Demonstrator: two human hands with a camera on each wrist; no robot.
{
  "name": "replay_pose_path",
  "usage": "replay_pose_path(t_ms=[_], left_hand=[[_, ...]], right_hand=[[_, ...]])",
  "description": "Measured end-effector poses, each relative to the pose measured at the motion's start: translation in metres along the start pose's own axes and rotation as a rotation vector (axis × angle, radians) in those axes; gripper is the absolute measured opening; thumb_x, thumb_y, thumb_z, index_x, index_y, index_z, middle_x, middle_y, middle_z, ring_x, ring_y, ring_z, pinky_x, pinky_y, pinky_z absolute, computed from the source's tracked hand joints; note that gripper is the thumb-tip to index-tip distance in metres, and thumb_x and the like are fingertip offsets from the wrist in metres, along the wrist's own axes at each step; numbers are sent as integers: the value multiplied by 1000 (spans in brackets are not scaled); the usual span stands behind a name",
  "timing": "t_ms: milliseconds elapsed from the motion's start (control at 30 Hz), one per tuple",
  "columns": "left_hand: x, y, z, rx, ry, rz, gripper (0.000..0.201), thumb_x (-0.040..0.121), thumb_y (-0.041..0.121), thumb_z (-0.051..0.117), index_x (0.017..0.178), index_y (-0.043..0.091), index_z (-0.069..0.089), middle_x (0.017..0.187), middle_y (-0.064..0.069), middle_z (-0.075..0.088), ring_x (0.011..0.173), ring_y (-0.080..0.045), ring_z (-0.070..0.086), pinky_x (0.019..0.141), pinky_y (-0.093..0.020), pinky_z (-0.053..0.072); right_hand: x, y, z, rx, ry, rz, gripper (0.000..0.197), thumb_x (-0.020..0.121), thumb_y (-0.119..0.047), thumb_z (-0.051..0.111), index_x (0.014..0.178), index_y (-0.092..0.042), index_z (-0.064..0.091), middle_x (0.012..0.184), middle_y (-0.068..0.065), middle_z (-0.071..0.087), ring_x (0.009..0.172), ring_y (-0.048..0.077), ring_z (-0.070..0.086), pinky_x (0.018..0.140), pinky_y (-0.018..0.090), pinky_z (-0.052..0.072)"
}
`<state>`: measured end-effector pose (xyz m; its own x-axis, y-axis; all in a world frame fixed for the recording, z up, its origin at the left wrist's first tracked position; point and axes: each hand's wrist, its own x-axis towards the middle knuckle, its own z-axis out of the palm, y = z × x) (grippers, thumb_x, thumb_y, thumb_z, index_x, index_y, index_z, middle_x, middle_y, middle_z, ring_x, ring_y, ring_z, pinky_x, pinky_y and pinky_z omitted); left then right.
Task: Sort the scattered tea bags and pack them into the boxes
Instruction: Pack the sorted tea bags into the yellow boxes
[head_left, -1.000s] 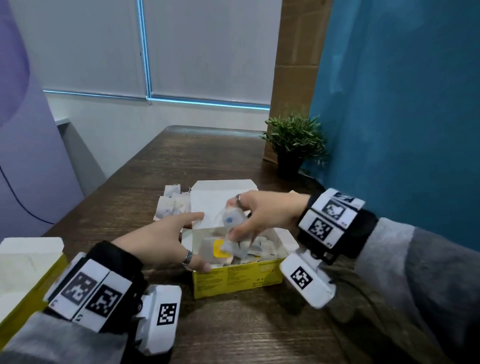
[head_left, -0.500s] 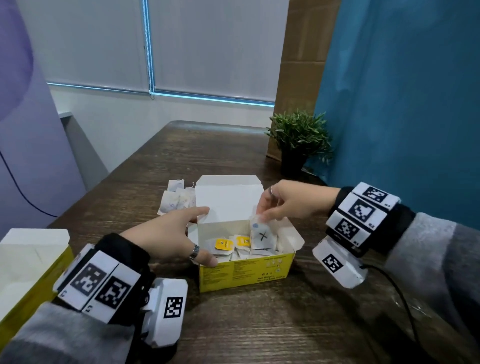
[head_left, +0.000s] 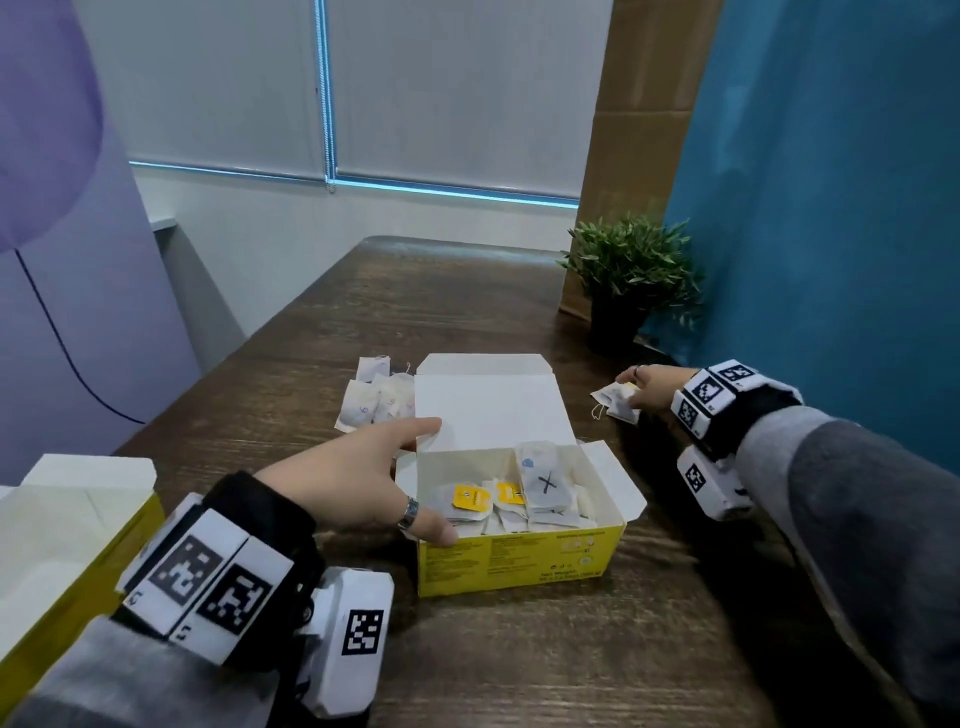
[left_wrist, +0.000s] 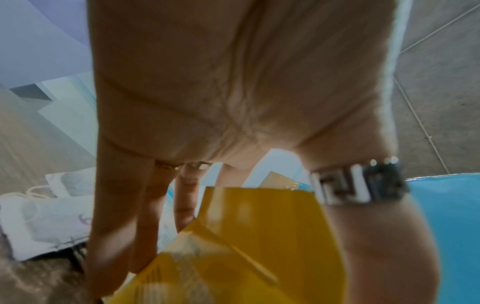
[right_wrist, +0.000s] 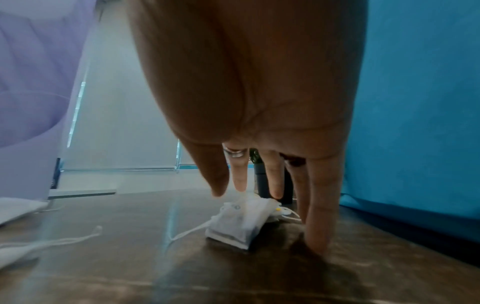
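Observation:
An open yellow tea box stands mid-table with several tea bags inside; one marked with an X leans upright in it. My left hand holds the box's left end, thumb on the front corner and fingers at the back by the lid; the left wrist view shows the yellow box between thumb and fingers. My right hand is out to the right, straight fingers touching the top of a small pile of tea bags on the table. It grips nothing.
More loose tea bags lie behind the box on the left. A second open yellow box stands at the near left edge. A potted plant is at the back right, against the blue wall.
My right hand has let go of the X-marked tea bag inside the box and moved right to the pile on the table. The left hand has stayed on the box.

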<state>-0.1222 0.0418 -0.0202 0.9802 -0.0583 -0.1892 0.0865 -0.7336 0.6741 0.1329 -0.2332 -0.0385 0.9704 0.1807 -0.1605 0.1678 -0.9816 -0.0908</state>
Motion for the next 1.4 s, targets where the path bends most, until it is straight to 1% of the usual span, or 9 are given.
replay_pose_path(t_ms=[200,300,400,633,867,1000,1167,1300,1400], left_hand=[[1,-1,1,-23,-19,3,110,56,36,86,146,36,24,145,14,34,118,-1,36,96,-16,30],[2,0,0,-9,-11,9,109,57,36,86,146,36,23,145,14,33,117,1,34,95,-16,30],[2,0,0,-13,-12,9,109,57,35,86,146,36,23,145,14,33,119,1,34,95,-16,30],[2,2,1,-9,-15,8,109,57,34,86,146,36,23,145,13,34,118,0,36,98,-18,33],[2,1,1,3,-14,3,109,57,36,86,146,36,23,146,12,35,123,-4,38,99,-18,31],[3,2,2,13,-24,-10,110,57,38,86,146,37,21,148,11,33,130,-10,37,107,-25,32],[1,2,4,17,-15,-17,109,58,38,85,146,36,21,149,11,32,132,-10,35,99,-19,29],[-1,4,4,17,-15,-24,106,61,37,84,146,37,21,150,10,30,129,-11,37,94,-19,30],[-1,5,3,18,-16,-16,106,60,37,84,146,36,21,148,10,33,112,-5,39,90,-18,33]], right_hand=[[27,-1,6,69,-23,50,64,95,-23,50,150,-15,18,147,9,40,131,23,43,98,23,33],[33,1,8,13,-37,107,64,90,-31,58,145,-12,31,147,7,41,131,23,42,98,24,33],[39,3,6,15,-45,94,53,77,-35,72,120,-10,54,113,4,60,99,21,54,81,28,39],[26,-6,9,46,-22,28,31,74,-22,74,101,-19,58,97,3,61,88,19,56,76,28,45],[1,-4,-11,196,-20,-76,35,75,-16,77,103,-14,56,96,10,64,72,20,60,39,17,45],[-44,-27,-58,381,9,-286,27,82,-13,70,103,-12,54,87,7,65,50,9,62,45,15,50],[-114,-86,-72,325,-118,-627,21,79,-20,73,94,-19,58,79,-1,65,67,17,64,53,25,55],[-136,-125,-37,153,-336,-744,21,72,-29,77,87,-26,63,78,-3,68,73,28,68,66,53,57],[-140,-134,-19,71,-325,-749,21,76,-21,75,90,-26,61,77,-8,64,77,30,69,70,48,58]])
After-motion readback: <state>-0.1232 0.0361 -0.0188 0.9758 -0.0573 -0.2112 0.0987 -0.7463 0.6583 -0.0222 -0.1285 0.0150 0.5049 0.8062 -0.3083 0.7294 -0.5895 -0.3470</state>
